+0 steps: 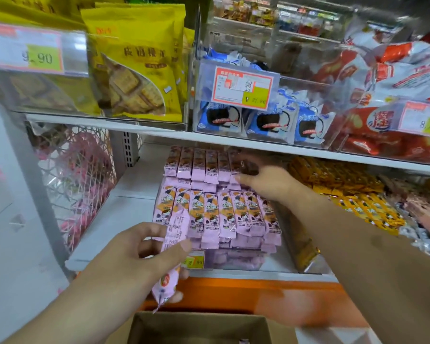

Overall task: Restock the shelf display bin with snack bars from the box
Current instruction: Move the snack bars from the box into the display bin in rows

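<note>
**Pink bars going into the lower bin**

Nearest, cut off by the bottom edge: an open cardboard box (pixel 199 328), interior dark, contents hard to make out. Just above it, left hand (pixel 144 254) pinching a few pink snack bars (pixel 171 256) between thumb and fingers, held in front of the shelf edge; exact count unclear, lower ends hanging toward the box. Behind that, a clear display bin (pixel 233 259) on the lower shelf, packed with rows of pink bars (pixel 221 214) lying side by side, price tag (pixel 194 261) half hidden by the left thumb. Farther in, right hand (pixel 266 180) resting flat, fingers extended, on the right end of the rear row of bars (pixel 199 162); fingertips blurred, so any grasp impossible to confirm. To the right, yellow-wrapped bars (pixel 345 192), partly hidden by the right forearm. Up on the higher shelf, yellow biscuit bags (pixel 134 70), blue-and-white packets (pixel 266 120) and red packs (pixel 382 83), all blurred, print mostly unreadable.
</note>
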### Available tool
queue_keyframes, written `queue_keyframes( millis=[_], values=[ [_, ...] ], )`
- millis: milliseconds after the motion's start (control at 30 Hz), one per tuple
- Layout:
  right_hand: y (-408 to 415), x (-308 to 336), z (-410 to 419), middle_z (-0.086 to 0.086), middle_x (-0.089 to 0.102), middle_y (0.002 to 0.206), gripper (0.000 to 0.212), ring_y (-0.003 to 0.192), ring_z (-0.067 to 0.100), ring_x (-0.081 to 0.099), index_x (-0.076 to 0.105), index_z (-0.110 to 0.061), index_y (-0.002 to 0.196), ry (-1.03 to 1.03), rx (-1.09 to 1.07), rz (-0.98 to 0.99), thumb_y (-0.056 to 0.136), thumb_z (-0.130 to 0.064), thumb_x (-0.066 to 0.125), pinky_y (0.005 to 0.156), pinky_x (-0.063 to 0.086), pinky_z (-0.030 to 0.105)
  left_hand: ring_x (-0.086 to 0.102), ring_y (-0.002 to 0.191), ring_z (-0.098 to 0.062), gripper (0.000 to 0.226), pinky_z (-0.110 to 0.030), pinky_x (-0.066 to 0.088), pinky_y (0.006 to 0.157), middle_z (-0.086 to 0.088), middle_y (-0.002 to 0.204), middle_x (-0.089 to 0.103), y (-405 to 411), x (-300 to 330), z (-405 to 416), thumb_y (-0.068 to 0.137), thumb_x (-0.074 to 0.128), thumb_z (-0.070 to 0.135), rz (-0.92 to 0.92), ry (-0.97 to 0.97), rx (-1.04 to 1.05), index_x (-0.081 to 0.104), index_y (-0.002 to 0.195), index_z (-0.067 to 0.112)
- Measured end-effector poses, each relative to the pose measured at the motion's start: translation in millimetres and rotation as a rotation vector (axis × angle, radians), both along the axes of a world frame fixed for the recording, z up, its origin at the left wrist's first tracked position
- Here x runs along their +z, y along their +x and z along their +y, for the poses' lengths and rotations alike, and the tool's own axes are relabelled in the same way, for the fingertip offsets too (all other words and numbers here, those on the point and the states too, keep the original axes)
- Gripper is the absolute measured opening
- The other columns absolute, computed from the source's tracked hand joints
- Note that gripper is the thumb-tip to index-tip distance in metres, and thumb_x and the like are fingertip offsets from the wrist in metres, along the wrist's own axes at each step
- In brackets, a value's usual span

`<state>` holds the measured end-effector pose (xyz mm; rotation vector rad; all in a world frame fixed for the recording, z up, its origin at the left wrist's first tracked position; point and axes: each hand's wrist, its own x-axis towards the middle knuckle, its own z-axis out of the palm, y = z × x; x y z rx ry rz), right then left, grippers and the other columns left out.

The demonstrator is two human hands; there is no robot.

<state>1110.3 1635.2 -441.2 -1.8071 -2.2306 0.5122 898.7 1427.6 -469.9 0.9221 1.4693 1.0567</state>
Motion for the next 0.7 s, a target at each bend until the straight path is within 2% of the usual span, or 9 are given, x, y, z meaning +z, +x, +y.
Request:
queue_keyframes(
  millis=[67,133,233,300,367,433,500,567,700],
  values=[
    [6,-6,-12,-0.001,0.055,0.152,0.058,0.102,0.017,0.069,0.042,-0.04,0.156,0.054,0.066,0.135,0.103,-0.037,0.064,0.087,0.054,0.021,0.079,0.08,-0.026,0.049,-0.046,0.064,0.078,-0.005,0.093,0.081,-1,4,-3,0.072,0.082,0.046,0.055,0.014,-0.023,0.072,0.113,0.023],
    [11,-9,-32,-0.005,0.049,0.156,0.058,0.136,0.017,0.054,0.045,-0.032,0.156,0.163,0.079,0.168,0.102,-0.027,0.067,0.107,0.035,0.019,0.079,0.093,-0.021,0.063,-0.05,0.058,0.097,0.002,0.102,0.081,-1,9,-7,0.065,0.087,0.06,0.041,-0.004,-0.001,0.072,0.117,0.028],
    [12,-7,-87,-0.015,0.049,0.144,0.051,0.133,0.006,0.048,0.053,-0.03,0.144,0.251,0.117,0.256,0.098,-0.014,0.068,0.115,0.037,0.024,0.078,0.095,-0.024,0.03,-0.055,0.055,0.102,-0.003,0.1,0.082,3,14,-12,0.082,0.082,0.04,-0.088,-0.006,0.011,0.079,0.107,0.022],
    [11,0,-133,-0.026,0.048,0.143,0.053,0.13,-0.004,0.048,0.052,-0.041,0.139,0.174,0.226,0.339,0.097,-0.012,0.068,0.112,0.043,0.025,0.079,0.086,-0.028,0.009,-0.061,0.055,0.1,-0.01,0.09,0.082,7,17,-14,0.087,0.075,0.023,-0.188,0.015,0.027,0.085,0.087,0.022],
    [6,10,-173,-0.033,0.044,0.142,0.058,0.132,-0.008,0.045,0.048,-0.049,0.138,0.103,0.332,0.377,0.095,-0.017,0.07,0.11,0.042,0.022,0.078,0.081,-0.031,0.012,-0.061,0.055,0.097,-0.012,0.085,0.081,14,24,-18,0.081,0.075,0.019,-0.265,0.025,0.046,0.085,0.077,0.024],
    [1,18,-200,-0.038,0.036,0.148,0.069,0.141,-0.011,0.034,0.041,-0.051,0.144,0.101,0.435,0.366,0.092,-0.023,0.075,0.117,0.035,0.021,0.078,0.08,-0.023,0.011,-0.047,0.063,0.086,-0.009,0.085,0.081,19,29,-24,0.076,0.075,0.021,-0.27,0.051,0.037,0.086,0.076,0.026],
    [-2,19,-212,-0.04,0.022,0.158,0.081,0.15,-0.014,0.017,0.03,-0.049,0.155,0.139,0.529,0.308,0.093,-0.025,0.077,0.122,0.021,0.018,0.078,0.083,-0.011,0.012,-0.031,0.063,0.07,0.0,0.089,0.082,20,30,-31,0.084,0.074,0.026,-0.24,0.059,-0.016,0.086,0.084,0.03],
    [-2,15,-211,-0.039,0.017,0.162,0.081,0.153,-0.012,0.008,0.029,-0.045,0.159,0.185,0.574,0.237,0.096,-0.02,0.074,0.124,0.013,0.018,0.075,0.093,-0.018,0.026,-0.032,0.056,0.065,0.0,0.107,0.081,20,31,-39,0.089,0.072,0.038,-0.226,0.019,-0.147,0.082,0.108,0.024],
    [10,-3,-203,-0.025,0.053,0.135,0.045,0.134,-0.001,0.044,0.062,-0.032,0.135,0.331,0.499,0.2,0.096,-0.012,0.072,0.112,0.04,0.027,0.065,0.076,-0.021,0.039,-0.03,0.047,0.056,-0.011,0.094,0.075,15,32,-46,0.084,0.081,0.04,-0.222,0.02,-0.26,0.08,0.109,0.009]
  ],
)
